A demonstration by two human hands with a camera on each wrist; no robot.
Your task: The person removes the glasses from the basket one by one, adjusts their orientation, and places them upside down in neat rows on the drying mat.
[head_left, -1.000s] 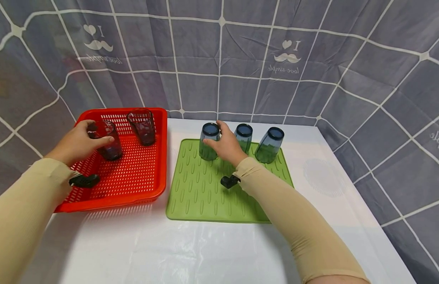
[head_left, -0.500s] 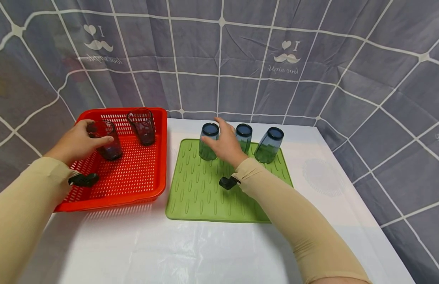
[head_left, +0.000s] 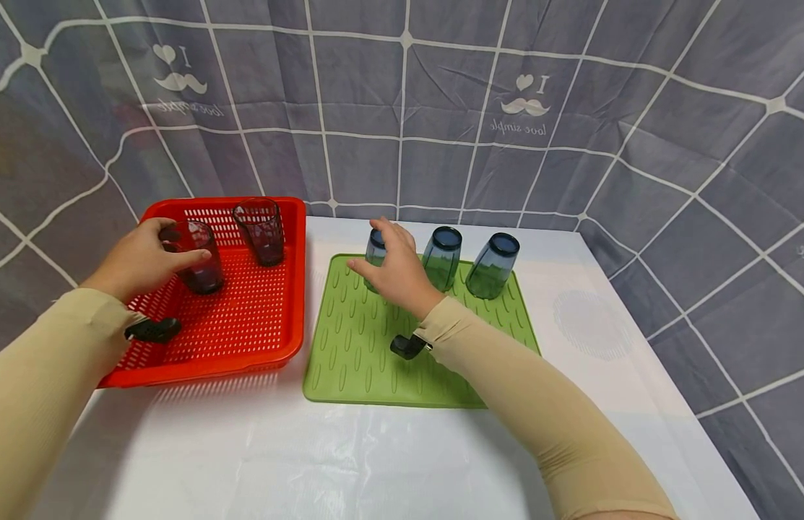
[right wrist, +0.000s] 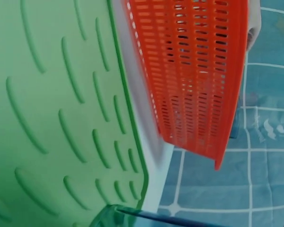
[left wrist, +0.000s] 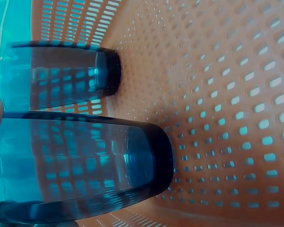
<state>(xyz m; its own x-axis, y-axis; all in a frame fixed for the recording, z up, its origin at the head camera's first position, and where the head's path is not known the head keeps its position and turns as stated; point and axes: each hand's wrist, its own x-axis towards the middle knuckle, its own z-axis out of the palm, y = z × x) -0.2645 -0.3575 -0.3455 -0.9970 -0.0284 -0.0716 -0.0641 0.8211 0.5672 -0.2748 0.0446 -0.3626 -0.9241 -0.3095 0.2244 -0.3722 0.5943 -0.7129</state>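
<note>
My left hand [head_left: 146, 258] holds a dark tinted drinking glass [head_left: 205, 267] near its rim, inside the red basket [head_left: 296, 289]. In the left wrist view that glass [left wrist: 99, 165] stands base-down on the basket floor, with a fingertip at its rim. A second glass [head_left: 261, 235] stands behind it. My right hand [head_left: 402, 271] is above the green mat [head_left: 356, 361], fingers and thumb spread, holding nothing. It partly covers the leftmost upturned glass [head_left: 375, 249]. Two more upturned glasses, a middle one [head_left: 443, 260] and a right one [head_left: 494, 267], stand alongside.
The basket and mat lie side by side on a white-covered table [head_left: 297, 462]. A grey checked curtain [head_left: 362, 87] hangs behind and around. A round patch of faint texture [head_left: 593, 325] shows on the cover right of the mat.
My right hand has moved left, off the side of the leftmost glass to in front of it, uncovering more of the middle glass. The left hand stays on its glass.
</note>
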